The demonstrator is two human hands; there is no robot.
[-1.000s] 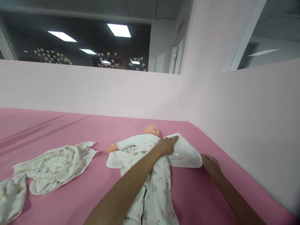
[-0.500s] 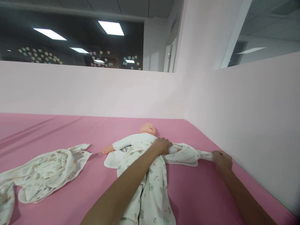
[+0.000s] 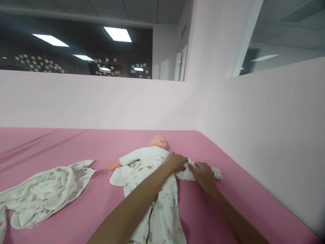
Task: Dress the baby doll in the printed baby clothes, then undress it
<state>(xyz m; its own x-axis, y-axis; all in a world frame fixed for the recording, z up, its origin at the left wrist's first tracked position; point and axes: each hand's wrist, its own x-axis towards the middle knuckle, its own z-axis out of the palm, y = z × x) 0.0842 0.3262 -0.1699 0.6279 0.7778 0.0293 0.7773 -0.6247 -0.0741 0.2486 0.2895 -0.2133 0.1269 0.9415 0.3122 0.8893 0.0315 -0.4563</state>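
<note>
A baby doll (image 3: 157,141) lies on its back on the pink mat, its head toward the far wall. It has a white long-sleeved top (image 3: 142,153), and a white garment with small green animal prints (image 3: 162,206) covers its body and legs. My left hand (image 3: 177,162) is closed at the doll's arm on the right, which is mostly hidden beneath it. Close beside it, my right hand (image 3: 203,174) grips the garment's white sleeve (image 3: 217,173), whose end sticks out past my fingers. On the left, the doll's bare hand (image 3: 114,165) shows.
A second white printed garment (image 3: 50,193) lies crumpled on the pink mat (image 3: 101,217) at the left. White walls (image 3: 101,105) with windows rise behind the mat and along its right side.
My right hand has moved left from the sleeve's far end to beside my left hand. The sleeve, pulled out taut before, is now bunched and shorter. My left hand stays at the doll's arm.
</note>
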